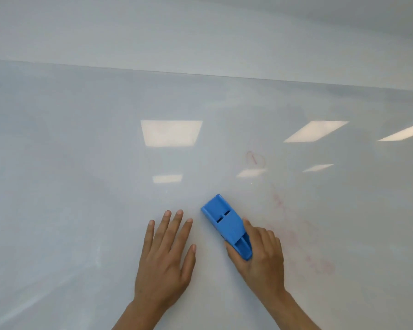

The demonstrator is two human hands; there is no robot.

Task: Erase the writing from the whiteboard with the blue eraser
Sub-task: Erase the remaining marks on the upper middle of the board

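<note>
The whiteboard (105, 186) fills nearly the whole view, its far edge running across the top. My left hand (165, 260) lies flat on it, fingers spread, low and just left of centre. My right hand (260, 256) is beside it to the right, wrapped around the near end of the eraser (224, 222), which rests on the board and angles away to the left, its far end near my left fingertips but apart. Faint writing (296, 234) lies right of the eraser, with one mark (255, 158) farther back.
</note>
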